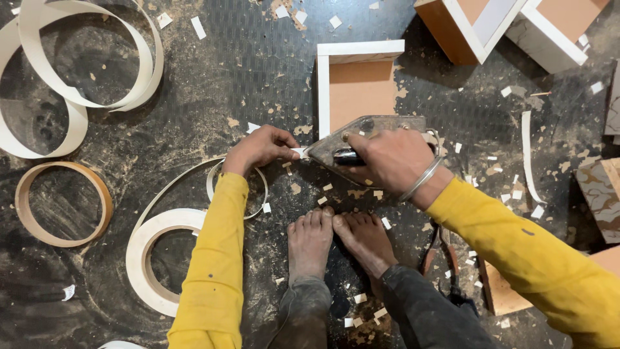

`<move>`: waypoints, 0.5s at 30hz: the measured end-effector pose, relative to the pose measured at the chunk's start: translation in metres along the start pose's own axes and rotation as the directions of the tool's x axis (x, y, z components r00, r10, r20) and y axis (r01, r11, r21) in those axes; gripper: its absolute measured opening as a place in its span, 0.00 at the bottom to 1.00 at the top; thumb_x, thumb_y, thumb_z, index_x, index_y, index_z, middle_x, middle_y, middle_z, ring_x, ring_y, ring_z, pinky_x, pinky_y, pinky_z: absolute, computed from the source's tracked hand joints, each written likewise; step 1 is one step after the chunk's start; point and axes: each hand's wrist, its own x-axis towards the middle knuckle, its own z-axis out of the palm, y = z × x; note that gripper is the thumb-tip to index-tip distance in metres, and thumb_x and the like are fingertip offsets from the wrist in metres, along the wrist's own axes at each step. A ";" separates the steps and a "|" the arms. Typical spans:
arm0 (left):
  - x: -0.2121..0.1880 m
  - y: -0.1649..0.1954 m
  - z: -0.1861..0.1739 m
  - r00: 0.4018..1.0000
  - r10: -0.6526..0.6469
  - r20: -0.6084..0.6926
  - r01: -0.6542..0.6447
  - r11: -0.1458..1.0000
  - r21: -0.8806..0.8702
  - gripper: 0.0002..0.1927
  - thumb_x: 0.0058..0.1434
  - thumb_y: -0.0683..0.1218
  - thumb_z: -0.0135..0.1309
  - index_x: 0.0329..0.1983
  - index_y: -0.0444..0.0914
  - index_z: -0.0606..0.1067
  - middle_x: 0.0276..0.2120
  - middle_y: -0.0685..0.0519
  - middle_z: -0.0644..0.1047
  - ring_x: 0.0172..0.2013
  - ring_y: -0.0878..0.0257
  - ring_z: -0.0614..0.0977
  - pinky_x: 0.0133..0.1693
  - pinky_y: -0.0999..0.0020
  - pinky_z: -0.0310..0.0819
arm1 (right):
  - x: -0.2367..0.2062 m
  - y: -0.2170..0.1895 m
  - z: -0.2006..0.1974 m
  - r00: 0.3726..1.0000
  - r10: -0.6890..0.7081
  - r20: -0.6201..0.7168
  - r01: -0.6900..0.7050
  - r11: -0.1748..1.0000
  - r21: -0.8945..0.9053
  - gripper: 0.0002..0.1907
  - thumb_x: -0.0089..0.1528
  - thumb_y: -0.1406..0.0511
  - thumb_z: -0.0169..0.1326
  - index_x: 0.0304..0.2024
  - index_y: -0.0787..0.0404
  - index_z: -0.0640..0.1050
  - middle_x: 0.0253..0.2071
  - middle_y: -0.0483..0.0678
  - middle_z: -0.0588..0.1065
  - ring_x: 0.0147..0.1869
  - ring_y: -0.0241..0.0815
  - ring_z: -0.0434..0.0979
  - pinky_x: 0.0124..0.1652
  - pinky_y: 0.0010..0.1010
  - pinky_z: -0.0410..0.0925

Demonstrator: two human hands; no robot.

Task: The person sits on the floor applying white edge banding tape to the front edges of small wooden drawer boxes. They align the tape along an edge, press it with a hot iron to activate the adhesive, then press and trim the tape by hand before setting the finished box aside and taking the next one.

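White edge-banding strip (pixel 300 152), thin and flat, lies pinched at its end between the fingers of the left hand (pixel 258 148), just in front of the person's bare feet on the dusty dark floor (pixel 194 84). Touching that end is the nose of a worn grey metal iron (pixel 361 139), whose dark handle the right hand (pixel 391 158) wraps in a closed grip. Just beyond the iron stands a small open wooden box with white edges (pixel 355 84). A white roll of banding tape (pixel 148 258) lies beside the left sleeve, with a tan roll (pixel 61 203) and loose white coils (pixel 77 71) farther left.
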 end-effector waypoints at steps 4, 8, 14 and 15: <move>-0.005 0.005 0.000 0.990 -0.115 -0.081 0.122 0.989 0.087 0.13 0.55 0.48 0.67 0.42 0.41 0.85 0.36 0.54 0.85 0.37 0.64 0.83 0.45 0.66 0.74 | -0.001 0.004 0.000 0.984 0.035 0.176 -0.042 0.998 0.038 0.26 0.65 0.43 0.48 0.50 0.55 0.72 0.28 0.49 0.76 0.21 0.41 0.74 0.18 0.36 0.68; -0.009 0.008 0.005 0.987 -0.102 -0.127 0.114 0.990 0.086 0.14 0.52 0.50 0.68 0.41 0.43 0.85 0.36 0.55 0.86 0.37 0.64 0.85 0.45 0.66 0.75 | -0.021 0.032 0.008 0.976 0.046 0.213 -0.051 0.999 0.017 0.27 0.66 0.46 0.47 0.65 0.45 0.68 0.30 0.46 0.76 0.22 0.39 0.75 0.19 0.33 0.69; -0.011 0.008 0.009 0.983 -0.082 -0.165 0.105 0.986 0.133 0.15 0.51 0.54 0.68 0.41 0.46 0.86 0.37 0.57 0.86 0.39 0.64 0.86 0.46 0.66 0.76 | -0.042 0.061 0.018 0.994 0.053 0.091 -0.045 0.996 -0.079 0.23 0.65 0.42 0.49 0.49 0.50 0.74 0.29 0.45 0.77 0.26 0.42 0.75 0.25 0.36 0.70; -0.011 0.008 0.009 0.982 -0.071 -0.175 0.096 0.986 0.139 0.15 0.51 0.54 0.68 0.41 0.46 0.86 0.37 0.57 0.86 0.39 0.65 0.86 0.46 0.67 0.75 | -0.040 0.058 0.018 0.992 0.061 0.111 -0.054 0.996 -0.067 0.24 0.65 0.42 0.49 0.49 0.50 0.74 0.30 0.45 0.77 0.25 0.41 0.76 0.25 0.35 0.71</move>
